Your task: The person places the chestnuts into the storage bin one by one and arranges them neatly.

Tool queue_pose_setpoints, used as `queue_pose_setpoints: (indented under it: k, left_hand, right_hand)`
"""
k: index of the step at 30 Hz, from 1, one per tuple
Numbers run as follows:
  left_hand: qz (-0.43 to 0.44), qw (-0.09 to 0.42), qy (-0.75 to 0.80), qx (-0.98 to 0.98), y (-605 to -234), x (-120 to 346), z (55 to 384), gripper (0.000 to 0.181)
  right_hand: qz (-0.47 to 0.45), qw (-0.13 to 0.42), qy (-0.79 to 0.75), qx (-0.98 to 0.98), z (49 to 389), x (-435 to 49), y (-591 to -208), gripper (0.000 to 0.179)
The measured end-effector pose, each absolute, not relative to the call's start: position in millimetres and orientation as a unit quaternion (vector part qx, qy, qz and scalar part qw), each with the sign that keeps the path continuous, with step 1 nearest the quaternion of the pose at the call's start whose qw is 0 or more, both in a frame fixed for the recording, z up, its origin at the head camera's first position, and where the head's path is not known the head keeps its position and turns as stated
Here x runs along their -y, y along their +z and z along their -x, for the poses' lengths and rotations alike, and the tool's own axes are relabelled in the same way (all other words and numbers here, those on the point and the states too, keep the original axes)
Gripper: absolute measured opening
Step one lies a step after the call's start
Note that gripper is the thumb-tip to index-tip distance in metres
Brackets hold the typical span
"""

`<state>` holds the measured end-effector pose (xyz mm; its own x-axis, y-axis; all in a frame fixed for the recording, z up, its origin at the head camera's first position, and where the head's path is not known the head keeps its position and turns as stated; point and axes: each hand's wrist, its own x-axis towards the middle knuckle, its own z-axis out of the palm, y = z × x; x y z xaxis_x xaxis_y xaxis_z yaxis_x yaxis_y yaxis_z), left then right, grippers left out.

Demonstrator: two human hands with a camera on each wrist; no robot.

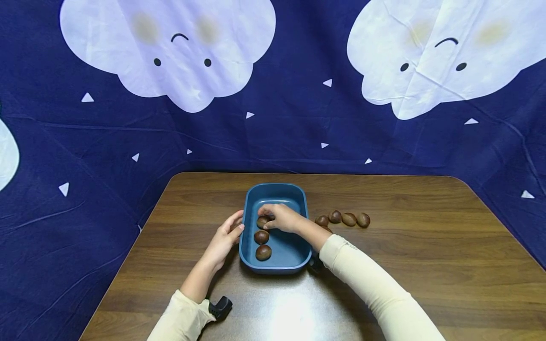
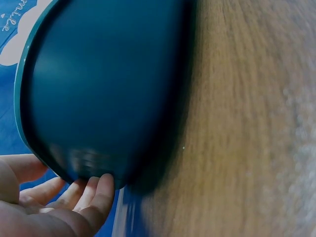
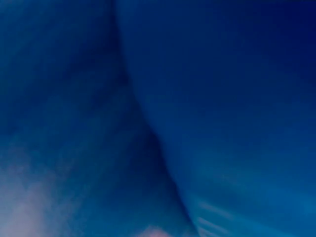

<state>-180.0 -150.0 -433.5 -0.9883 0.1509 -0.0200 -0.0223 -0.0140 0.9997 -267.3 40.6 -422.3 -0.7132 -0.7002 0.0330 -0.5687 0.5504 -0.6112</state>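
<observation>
A blue rectangular basin (image 1: 290, 253) stands on the table in the head view. Inside it, along the left side, a chestnut (image 1: 261, 237) and another chestnut (image 1: 263, 252) lie in a line with a third chestnut (image 1: 262, 222) farther back. My right hand (image 1: 285, 219) reaches over the basin's right rim and pinches that third one between thumb and fingers. At the left wall my left hand (image 1: 221, 241) rests its fingertips on the outside. The left wrist view shows these fingers (image 2: 101, 197) extended against the wall, low down. Dark blur fills most of the right wrist view.
Right of the basin, several chestnuts (image 1: 349, 219) form a row on the wooden table (image 1: 418, 246), the nearest partly behind the right forearm. A dark blue cloth (image 1: 290, 137) with clouds hangs behind the table's far edge. A black wrist camera (image 1: 220, 308) sits on the left sleeve.
</observation>
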Motion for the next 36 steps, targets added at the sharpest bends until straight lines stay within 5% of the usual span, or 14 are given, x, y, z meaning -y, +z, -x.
queue_pose_setpoints:
  k: [36]
  left_hand:
    - [-0.053, 0.058, 0.706, -0.704, -434.5, 150.4, 181.0, 0.045]
  right_hand:
    - [0.306, 0.017, -0.512, -0.803, 254.9, -141.8, -407.7, 0.042]
